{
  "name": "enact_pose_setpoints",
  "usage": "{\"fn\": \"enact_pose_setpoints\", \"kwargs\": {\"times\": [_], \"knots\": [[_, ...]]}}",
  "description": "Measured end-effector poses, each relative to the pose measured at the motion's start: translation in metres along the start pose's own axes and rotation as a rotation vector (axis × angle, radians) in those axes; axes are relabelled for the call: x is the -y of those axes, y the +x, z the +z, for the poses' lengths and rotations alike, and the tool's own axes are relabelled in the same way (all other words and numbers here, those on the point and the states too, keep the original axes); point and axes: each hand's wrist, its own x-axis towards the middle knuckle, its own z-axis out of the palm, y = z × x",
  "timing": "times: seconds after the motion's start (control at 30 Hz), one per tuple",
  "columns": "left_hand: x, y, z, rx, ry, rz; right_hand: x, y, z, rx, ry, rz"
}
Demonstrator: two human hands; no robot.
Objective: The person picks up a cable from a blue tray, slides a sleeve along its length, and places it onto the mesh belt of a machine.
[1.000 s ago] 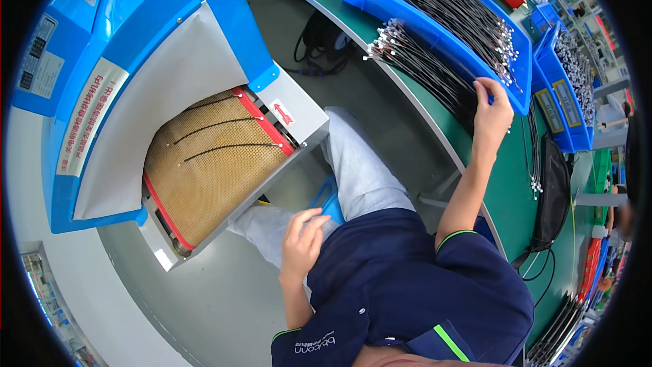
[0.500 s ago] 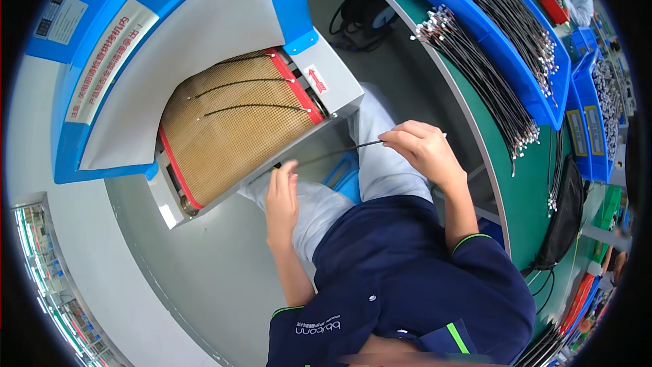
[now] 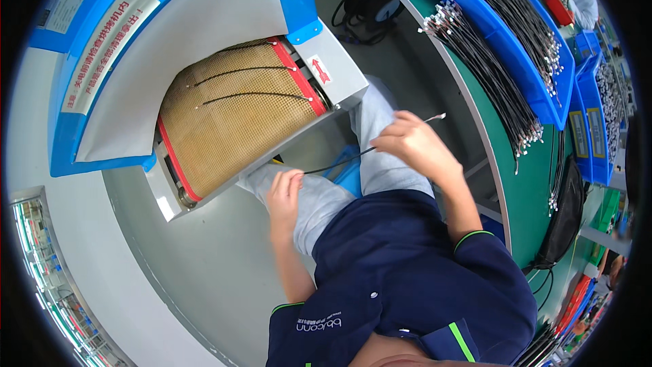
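Note:
A thin black cable (image 3: pixel 337 162) stretches between my two hands above my lap, sagging slightly. My left hand (image 3: pixel 284 197) pinches it near its left end. Further right, my right hand (image 3: pixel 415 144) is closed around the same cable. A short tail with a pale connector sticks out past the right hand. Several similar black cables (image 3: pixel 261 96) lie across the tan mesh conveyor belt (image 3: pixel 224 133), left of and beyond my hands. The belt has red edges and comes out of a blue and grey machine (image 3: pixel 197 17).
On the green table (image 3: pixel 526 197) at right, a pile of black cables (image 3: pixel 485 78) lies beside a blue bin (image 3: pixel 564 88) full of more. A black bag (image 3: pixel 564 214) rests near them. The conveyor's metal frame (image 3: pixel 272 156) stands close to my left hand. Another person (image 3: pixel 584 4) sits at far right.
My left hand has closed on the cable's left end, and more of the cable now shows past my right hand. The view has shifted slightly; the cables on the belt remain.

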Motion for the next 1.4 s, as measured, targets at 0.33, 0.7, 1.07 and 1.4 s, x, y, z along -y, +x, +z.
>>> {"fn": "enact_pose_setpoints", "kwargs": {"times": [0.33,0.7,1.07,1.4], "knots": [[-0.022,0.003,0.023,0.100,-0.158,-0.009,0.018,0.017,0.041,-0.152,0.360,-0.098],[-0.036,0.006,0.019,0.203,-0.148,-0.024,0.023,0.018,0.043,-0.083,0.323,-0.156],[-0.020,0.017,0.019,0.034,0.205,0.593,0.025,0.018,0.048,-0.071,0.503,-0.052],[-0.028,0.012,0.028,-0.009,0.214,0.479,0.023,0.017,0.054,-0.120,0.458,0.002]]}}
